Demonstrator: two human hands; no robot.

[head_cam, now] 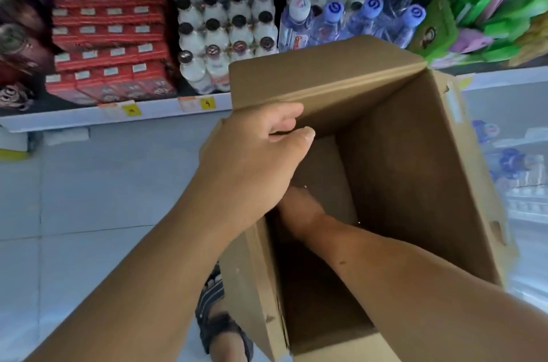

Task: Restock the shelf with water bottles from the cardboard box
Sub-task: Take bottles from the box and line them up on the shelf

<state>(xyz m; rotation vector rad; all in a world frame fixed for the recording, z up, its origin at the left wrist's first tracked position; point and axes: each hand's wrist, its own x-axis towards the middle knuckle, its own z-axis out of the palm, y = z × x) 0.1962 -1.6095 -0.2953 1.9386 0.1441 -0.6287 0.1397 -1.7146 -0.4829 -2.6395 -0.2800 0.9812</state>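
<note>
Poking the right forearm in from 5 o'clock, burying the right hand [295,201] deep in the cardboard box [415,172]. Can't tell what those fingers are doing, tucked behind the left hand [252,163]. Curling left fingers and thumb over the box's flap edge dead centre, pinching it. Spotting blue-capped water bottles [355,20] lying on the shelf [89,121] at 1 o'clock, just behind the flap.

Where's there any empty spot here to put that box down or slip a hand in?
The tiled floor, between the shelf edge and the cardboard box, is bare. The box's inside looks open too, beside the right forearm. The shelf is crowded: red cartons, black-capped bottles and blue-capped water bottles sit tightly packed.
</note>
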